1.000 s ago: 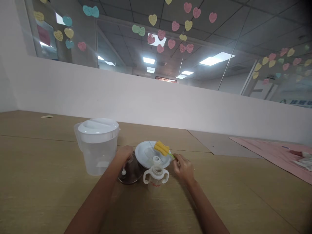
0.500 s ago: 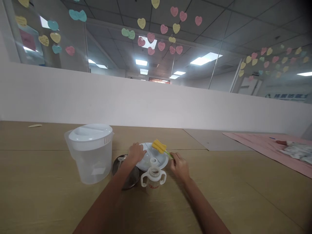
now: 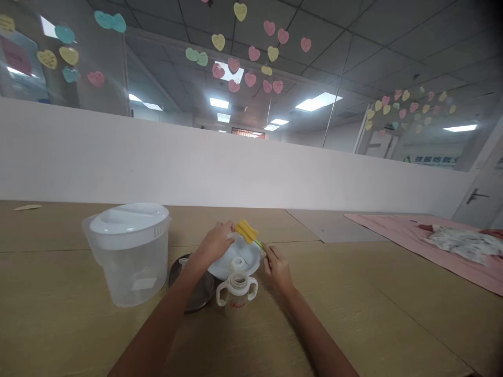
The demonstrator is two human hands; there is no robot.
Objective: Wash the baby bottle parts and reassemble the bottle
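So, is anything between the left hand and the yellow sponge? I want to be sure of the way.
Nothing visible stands between them. The left hand has its fingertips right by the sponge, above the plate. The bottle stands on the near side of the plate, outside that path.

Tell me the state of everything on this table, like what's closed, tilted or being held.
Plastic pitcher: upright, white lid on, looks empty.
Dark round lid: lying flat on the table.
Baby bottle: upright, no cap on.
White plate: tilted, left hand on it.
Left hand: over the plate, beside the sponge.
Sponge brush: above the plate.
Right hand: at the brush's green handle, grip unclear.
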